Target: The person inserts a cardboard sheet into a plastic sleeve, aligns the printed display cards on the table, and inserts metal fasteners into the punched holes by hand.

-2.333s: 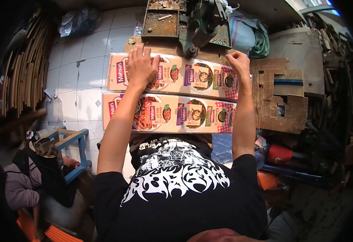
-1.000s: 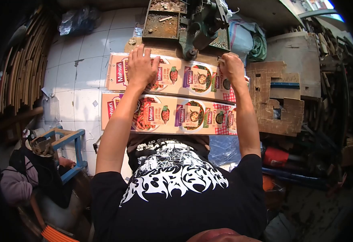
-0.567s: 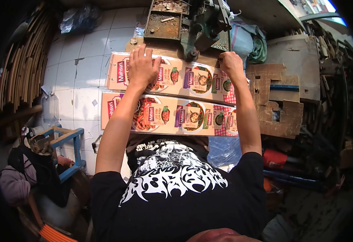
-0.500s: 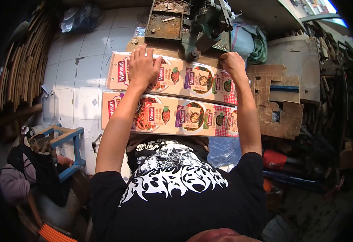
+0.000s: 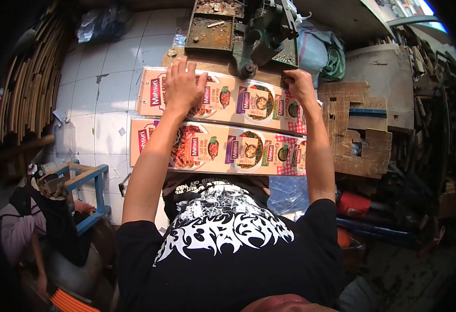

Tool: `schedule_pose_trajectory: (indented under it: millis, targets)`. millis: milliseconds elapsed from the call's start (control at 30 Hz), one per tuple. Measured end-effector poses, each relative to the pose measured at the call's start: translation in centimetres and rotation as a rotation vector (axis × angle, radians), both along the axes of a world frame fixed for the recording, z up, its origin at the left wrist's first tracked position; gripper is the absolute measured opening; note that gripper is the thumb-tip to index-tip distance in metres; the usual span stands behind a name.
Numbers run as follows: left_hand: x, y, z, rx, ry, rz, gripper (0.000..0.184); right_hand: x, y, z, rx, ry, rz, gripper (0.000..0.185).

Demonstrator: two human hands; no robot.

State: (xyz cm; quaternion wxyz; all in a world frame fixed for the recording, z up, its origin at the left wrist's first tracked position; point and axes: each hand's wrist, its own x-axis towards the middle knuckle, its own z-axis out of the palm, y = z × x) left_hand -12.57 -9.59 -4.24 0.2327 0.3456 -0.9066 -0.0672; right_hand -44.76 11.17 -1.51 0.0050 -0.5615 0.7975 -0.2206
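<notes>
Two long printed cardboard strips with food pictures and "Mahsuri" lettering lie side by side across my front: the far strip [image 5: 225,112] against the machine and the near strip [image 5: 215,166] closer to my body. Both have a glossy look. My left hand [image 5: 184,86] rests on the far strip's left part, fingers spread. At that strip's far right corner is my right hand [image 5: 301,86], its fingers curled inward; what they pinch, if anything, is hidden. Just beyond the strip stands a dark green metal machine [image 5: 263,46] with a round knob-like end.
A rusty tray [image 5: 211,34] holding small bits adjoins the machine. Cut-out brown cardboard [image 5: 361,151] lies to the right. A blue-framed stool [image 5: 100,192] stands left, near another person's sleeve [image 5: 17,229]. Wooden strips [image 5: 35,78] are stacked at far left.
Both hands stay almost in place, and the strips shift only very slightly left. At lower left, the other person's arm has come into view, hanging down.
</notes>
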Motion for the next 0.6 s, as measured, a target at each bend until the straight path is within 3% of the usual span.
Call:
schedule_pose_trajectory:
  millis: [367,600]
  targets:
    - [0.0,0.1,0.0,0.006,0.001,-0.002,0.051,0.1,0.4,-0.2,0.003,-0.155,-0.105,0.038]
    - [0.0,0.1,0.1,-0.013,0.021,-0.003,0.046,-0.3,0.4,-0.1,-0.001,-0.129,-0.057,0.031]
